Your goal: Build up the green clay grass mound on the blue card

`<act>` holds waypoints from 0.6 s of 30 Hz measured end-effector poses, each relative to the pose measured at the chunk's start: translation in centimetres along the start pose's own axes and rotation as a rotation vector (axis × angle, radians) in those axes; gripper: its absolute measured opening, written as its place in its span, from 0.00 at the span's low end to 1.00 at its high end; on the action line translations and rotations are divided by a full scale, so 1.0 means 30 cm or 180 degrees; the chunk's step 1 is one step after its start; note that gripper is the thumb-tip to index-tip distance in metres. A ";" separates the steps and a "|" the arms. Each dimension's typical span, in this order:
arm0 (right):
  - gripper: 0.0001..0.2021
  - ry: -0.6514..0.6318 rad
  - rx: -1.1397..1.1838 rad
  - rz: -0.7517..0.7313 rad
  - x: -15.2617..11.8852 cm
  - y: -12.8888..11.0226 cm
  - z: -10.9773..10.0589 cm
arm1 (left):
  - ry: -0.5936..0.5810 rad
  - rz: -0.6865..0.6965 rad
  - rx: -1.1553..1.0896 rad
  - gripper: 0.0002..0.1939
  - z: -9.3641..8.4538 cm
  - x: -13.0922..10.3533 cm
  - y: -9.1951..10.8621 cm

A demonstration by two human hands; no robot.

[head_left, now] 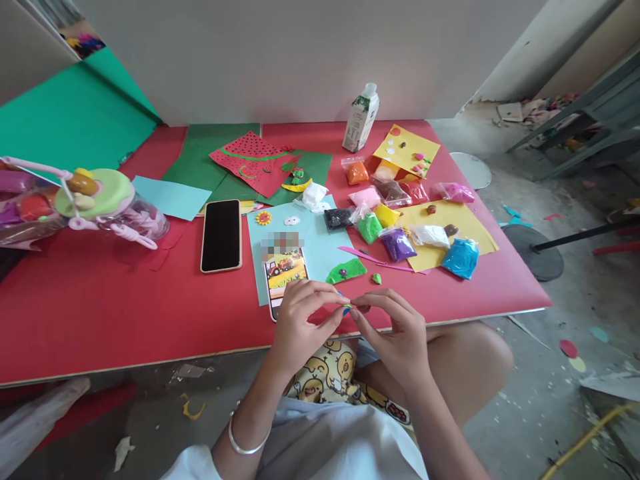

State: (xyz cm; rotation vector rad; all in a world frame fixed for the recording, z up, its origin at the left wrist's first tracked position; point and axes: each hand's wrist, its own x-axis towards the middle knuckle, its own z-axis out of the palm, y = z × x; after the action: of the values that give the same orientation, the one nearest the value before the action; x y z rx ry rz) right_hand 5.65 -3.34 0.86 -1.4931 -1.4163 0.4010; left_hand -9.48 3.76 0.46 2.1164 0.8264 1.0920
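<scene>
My left hand (306, 320) and my right hand (395, 327) meet at the front edge of the red table (150, 313). Between their fingertips is a small blue and green piece of clay (347, 308), pinched from both sides; its shape is mostly covered. Just beyond lie a flat green clay piece (350, 271) with a small purple flower on it and a little green lump (377, 279). Partly behind my left hand, a lit phone (285, 268) shows a tractor picture. It lies on a light blue sheet (325, 248) with a clay sun (263, 218) and a cloud (291, 221).
A dark-screened phone (221, 236) lies left of the blue sheet. Colored clay packets, including purple (398, 245) and blue (461, 259), spread across the right side. A carton bottle (361, 119) stands at the back. Clear toy containers (143, 220) sit at far left.
</scene>
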 end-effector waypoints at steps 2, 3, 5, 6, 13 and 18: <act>0.06 -0.0009 -0.0040 -0.0057 0.003 0.003 0.004 | -0.0007 0.0004 0.0037 0.05 -0.001 0.000 -0.004; 0.07 -0.0006 -0.0060 -0.0086 0.004 0.006 0.006 | -0.0018 0.0006 0.0046 0.05 -0.002 0.000 -0.007; 0.07 0.0032 -0.0114 -0.0156 0.006 0.014 0.010 | -0.0048 0.0015 0.0048 0.05 -0.003 0.002 -0.012; 0.07 0.0057 -0.0149 -0.0193 0.007 0.017 0.013 | -0.0062 0.0018 0.0050 0.05 -0.004 0.004 -0.015; 0.07 0.0151 -0.0400 -0.0325 0.023 0.021 0.026 | -0.0194 0.0030 0.0134 0.06 -0.012 0.024 -0.028; 0.08 0.0153 -0.0496 -0.0293 0.038 0.028 0.030 | -0.0336 0.0193 0.0208 0.03 -0.046 0.067 -0.049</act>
State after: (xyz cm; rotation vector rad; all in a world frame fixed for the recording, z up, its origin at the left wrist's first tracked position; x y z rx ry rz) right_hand 5.69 -1.77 0.22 -1.5444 -1.4996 0.2003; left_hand -10.08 6.51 0.97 2.2458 0.7619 0.9865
